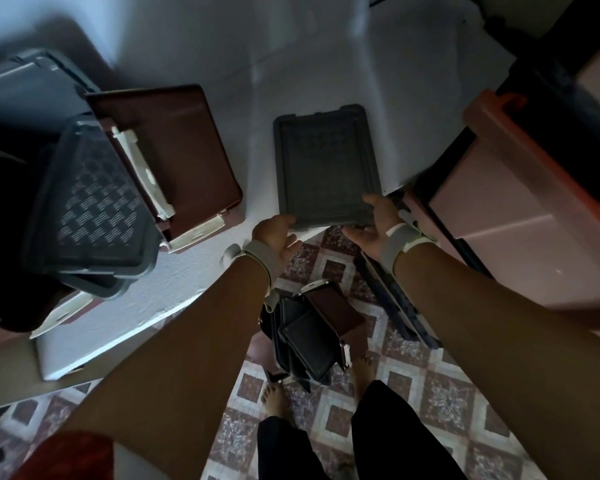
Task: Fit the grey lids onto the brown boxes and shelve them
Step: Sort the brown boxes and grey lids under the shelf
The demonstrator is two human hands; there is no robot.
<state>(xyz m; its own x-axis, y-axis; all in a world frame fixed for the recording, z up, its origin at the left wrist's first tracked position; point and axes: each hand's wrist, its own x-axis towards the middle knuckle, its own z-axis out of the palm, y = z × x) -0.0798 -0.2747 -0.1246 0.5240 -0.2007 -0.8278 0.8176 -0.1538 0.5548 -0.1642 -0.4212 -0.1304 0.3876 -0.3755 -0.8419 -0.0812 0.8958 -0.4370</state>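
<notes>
**Item 1, grey lid** (326, 164): lies flat on the white table (222, 57), patterned face up. Its near edge sits at the table's front edge.

**Item 2, left hand** (274, 233): at the lid's near left corner. Grip clamped on the lid, fingers curled round that corner. A pale wristband is on the wrist.

**Item 3, right hand** (374, 221): at the lid's near right corner. Grip clamped on the lid, with the thumb lying on the top face and the fingers reaching under the near edge. A matching wristband is on the wrist.

**Item 4, brown box** (184, 150): on the table to the left of the lid and apart from it, with no lid on it. Cream latches (142, 171) run along its left and near sides.

**Item 5, second grey lid** (94, 202): further left, tilted, just beside the brown box. What it rests on is too dark to tell.

**Item 6, floor pile** (316, 330): another brown box with dark lids leaning against it, lying on the tiled floor (430, 375) between the person's forearms and just ahead of the bare feet.

**Item 7, pink drawer unit** (499, 220): stands to the right of the table.
</notes>
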